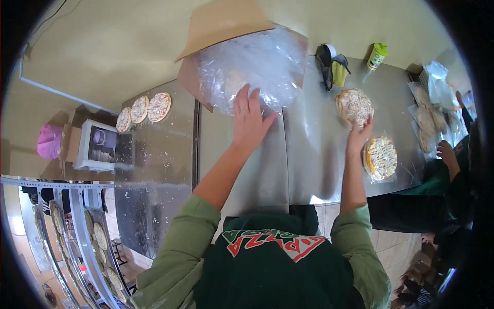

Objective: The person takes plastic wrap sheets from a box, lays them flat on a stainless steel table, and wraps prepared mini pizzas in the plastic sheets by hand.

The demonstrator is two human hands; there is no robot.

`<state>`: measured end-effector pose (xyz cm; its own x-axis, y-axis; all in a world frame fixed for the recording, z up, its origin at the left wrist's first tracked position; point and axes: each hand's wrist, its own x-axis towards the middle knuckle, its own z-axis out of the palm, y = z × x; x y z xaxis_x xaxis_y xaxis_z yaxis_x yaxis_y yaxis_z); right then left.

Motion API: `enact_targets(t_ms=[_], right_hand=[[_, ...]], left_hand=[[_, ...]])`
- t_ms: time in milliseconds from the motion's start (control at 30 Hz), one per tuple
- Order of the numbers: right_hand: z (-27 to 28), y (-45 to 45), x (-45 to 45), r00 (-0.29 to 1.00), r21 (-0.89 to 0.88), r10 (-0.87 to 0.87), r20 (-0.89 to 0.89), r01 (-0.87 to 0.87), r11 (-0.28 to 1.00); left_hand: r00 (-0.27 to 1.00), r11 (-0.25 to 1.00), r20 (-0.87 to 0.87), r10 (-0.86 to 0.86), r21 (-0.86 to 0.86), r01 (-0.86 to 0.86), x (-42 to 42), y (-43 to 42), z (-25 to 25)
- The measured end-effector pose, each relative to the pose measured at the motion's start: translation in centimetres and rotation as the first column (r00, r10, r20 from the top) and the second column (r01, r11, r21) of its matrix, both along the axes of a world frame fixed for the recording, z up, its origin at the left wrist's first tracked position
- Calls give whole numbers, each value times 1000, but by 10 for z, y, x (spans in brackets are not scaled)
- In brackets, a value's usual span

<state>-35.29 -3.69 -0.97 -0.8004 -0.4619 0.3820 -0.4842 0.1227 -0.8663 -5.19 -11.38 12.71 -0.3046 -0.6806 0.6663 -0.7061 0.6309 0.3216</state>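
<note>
My left hand [249, 118] lies with its fingers spread on clear plastic bags [247, 64] that fill an open cardboard box [221, 26] at the back of the table. My right hand [359, 136] grips the near edge of a cheese-topped pizza [354, 105], its thumb and fingers partly hidden there. Just below that hand rests another pizza [381, 157], apparently in clear plastic, with more orange at its rim.
Three pizzas [139, 109] lie on the left metal table [154, 180], amid white crumbs. A tape dispenser [325, 64] and a green-lidded cup [377, 55] stand at the back. A co-worker's hand [448, 156] is near bagged pizzas [426, 121]; a rack [85, 242] stands lower left.
</note>
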Motion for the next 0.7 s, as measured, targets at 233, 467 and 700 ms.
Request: enact_targets(t_ms=[233,467,700], right_hand=[[92,24,160,807,-79,590,26,-587,806],[170,-38,245,551,-60,791,-264,-828,557],[156,-151,252,624,635,776,93,-637,436]], left_hand=[[990,955,-132,-50,283,86,40,-61,-8],[662,701,-745,76,512,496,74,-55,25],[343,684,-938,58,287,671,171,25,87]])
